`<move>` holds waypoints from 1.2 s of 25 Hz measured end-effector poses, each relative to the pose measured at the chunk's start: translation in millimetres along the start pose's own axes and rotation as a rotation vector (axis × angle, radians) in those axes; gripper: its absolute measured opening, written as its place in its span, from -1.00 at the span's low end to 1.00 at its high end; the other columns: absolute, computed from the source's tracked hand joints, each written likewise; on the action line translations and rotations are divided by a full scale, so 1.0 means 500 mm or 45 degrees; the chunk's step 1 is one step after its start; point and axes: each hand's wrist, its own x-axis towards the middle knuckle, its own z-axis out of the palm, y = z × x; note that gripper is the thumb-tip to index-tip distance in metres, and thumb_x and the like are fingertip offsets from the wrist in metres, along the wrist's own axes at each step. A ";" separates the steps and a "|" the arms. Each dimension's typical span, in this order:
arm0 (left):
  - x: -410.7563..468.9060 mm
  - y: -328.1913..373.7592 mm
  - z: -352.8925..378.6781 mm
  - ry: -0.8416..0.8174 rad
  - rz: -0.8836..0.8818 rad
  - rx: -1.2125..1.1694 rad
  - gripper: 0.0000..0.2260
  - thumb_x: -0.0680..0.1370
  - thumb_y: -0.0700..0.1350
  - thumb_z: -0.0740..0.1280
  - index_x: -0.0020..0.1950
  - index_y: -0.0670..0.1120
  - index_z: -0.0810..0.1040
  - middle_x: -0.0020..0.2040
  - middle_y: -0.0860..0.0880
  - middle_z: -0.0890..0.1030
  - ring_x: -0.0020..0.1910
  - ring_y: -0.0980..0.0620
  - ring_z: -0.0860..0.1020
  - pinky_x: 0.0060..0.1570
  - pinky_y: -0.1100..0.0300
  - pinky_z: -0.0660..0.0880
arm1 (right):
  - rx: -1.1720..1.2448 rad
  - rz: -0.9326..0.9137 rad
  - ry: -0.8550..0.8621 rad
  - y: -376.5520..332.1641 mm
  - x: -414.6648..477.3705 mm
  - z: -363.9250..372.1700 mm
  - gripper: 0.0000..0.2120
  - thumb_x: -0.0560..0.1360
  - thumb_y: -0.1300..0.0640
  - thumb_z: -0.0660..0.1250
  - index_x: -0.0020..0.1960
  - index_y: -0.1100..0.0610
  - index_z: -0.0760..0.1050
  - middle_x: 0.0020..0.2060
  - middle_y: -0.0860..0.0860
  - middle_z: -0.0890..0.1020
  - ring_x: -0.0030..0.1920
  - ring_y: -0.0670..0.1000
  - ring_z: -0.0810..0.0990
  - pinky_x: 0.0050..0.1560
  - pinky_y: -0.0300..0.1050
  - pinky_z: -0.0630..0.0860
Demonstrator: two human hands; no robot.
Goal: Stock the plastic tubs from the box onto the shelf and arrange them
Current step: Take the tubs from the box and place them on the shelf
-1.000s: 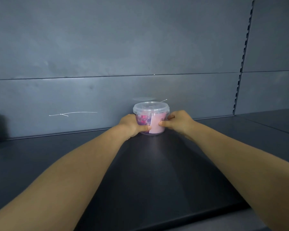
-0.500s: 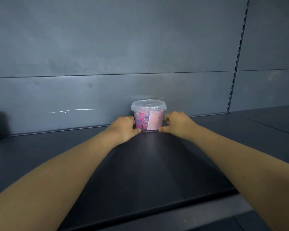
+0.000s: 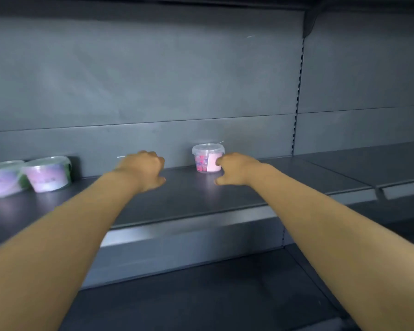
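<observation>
A small clear plastic tub [image 3: 207, 158] with a lid, a pink label and coloured contents stands upright at the back of the dark shelf [image 3: 189, 199], against the back panel. My left hand [image 3: 142, 170] hovers over the shelf well left of the tub, with loosely curled fingers that hold nothing. Just right of the tub and nearer to me is my right hand [image 3: 237, 168], also loosely curled and holding nothing; it overlaps the tub's lower right edge in the view. Two more lidded tubs [image 3: 47, 174] [image 3: 3, 179] stand side by side at the far left.
A slotted upright [image 3: 298, 91] divides the back panel to the right of the tub, and the adjoining shelf section [image 3: 380, 163] lies beyond it. A lower shelf [image 3: 201, 297] runs beneath. The box is out of view.
Both hands have let go of the tub and drawn back from it, the left further to the left. The view has pulled back and lowered, bringing the two left tubs and the lower shelf into sight.
</observation>
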 end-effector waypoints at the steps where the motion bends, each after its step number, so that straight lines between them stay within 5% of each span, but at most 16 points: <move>1: -0.042 -0.011 -0.021 0.016 -0.034 -0.035 -0.64 0.57 0.05 0.21 0.29 -0.10 0.42 0.28 -0.11 0.44 0.29 -0.12 0.39 0.18 0.05 0.41 | -0.002 -0.022 0.020 -0.022 -0.036 -0.017 -0.63 0.49 -0.04 0.29 0.17 0.18 0.44 0.10 0.09 0.52 0.06 0.10 0.48 -0.06 -0.11 0.43; 4: -0.184 -0.037 -0.057 0.060 -0.120 -0.101 -0.65 0.56 0.04 0.22 0.28 -0.09 0.43 0.25 -0.11 0.45 0.26 -0.12 0.41 0.17 0.04 0.43 | 0.005 -0.068 0.113 -0.075 -0.148 -0.070 -0.61 0.48 -0.04 0.31 0.19 0.18 0.44 0.12 0.07 0.52 0.06 0.10 0.47 -0.08 -0.13 0.38; 8: -0.384 -0.039 -0.062 0.080 -0.173 -0.101 -0.65 0.56 0.02 0.24 0.26 -0.13 0.45 0.22 -0.16 0.48 0.24 -0.15 0.42 0.17 0.02 0.44 | -0.014 -0.106 0.151 -0.144 -0.293 -0.093 -0.45 0.47 -0.13 0.31 0.31 0.19 0.39 0.27 0.11 0.45 0.26 0.15 0.42 0.22 0.03 0.43; 12: -0.569 -0.011 -0.032 -0.036 -0.233 -0.173 -0.64 0.56 0.01 0.24 0.29 -0.14 0.43 0.26 -0.17 0.45 0.27 -0.17 0.40 0.20 0.00 0.43 | 0.013 -0.166 0.097 -0.223 -0.442 -0.042 -0.42 0.47 -0.14 0.31 0.34 0.19 0.37 0.25 0.13 0.47 0.25 0.16 0.44 0.21 0.04 0.44; 20: -0.868 0.037 0.148 -0.285 -0.378 -0.302 -0.66 0.57 -0.03 0.22 0.27 -0.18 0.43 0.22 -0.18 0.46 0.25 -0.19 0.39 0.18 -0.04 0.43 | 0.108 -0.218 -0.234 -0.335 -0.647 0.225 -0.45 0.45 -0.16 0.32 0.29 0.16 0.41 0.18 0.12 0.50 0.18 0.15 0.47 0.14 0.07 0.48; 25: -0.948 0.051 0.335 -0.456 -0.401 -0.450 -0.66 0.56 0.00 0.23 0.28 -0.15 0.44 0.22 -0.14 0.48 0.25 -0.13 0.41 0.17 0.01 0.43 | 0.114 -0.250 -0.426 -0.397 -0.698 0.424 -0.59 0.41 -0.11 0.32 0.14 0.12 0.47 0.05 0.09 0.54 0.07 0.10 0.53 0.00 -0.05 0.51; 30: -0.985 0.048 0.562 -0.657 -0.479 -0.767 -0.74 0.54 -0.05 0.23 0.15 -0.14 0.53 0.10 -0.13 0.58 0.12 -0.11 0.53 0.06 0.06 0.48 | 0.175 -0.184 -0.694 -0.470 -0.674 0.597 -0.61 0.44 -0.08 0.31 0.19 0.09 0.46 0.13 0.06 0.55 0.10 0.07 0.53 -0.01 -0.12 0.46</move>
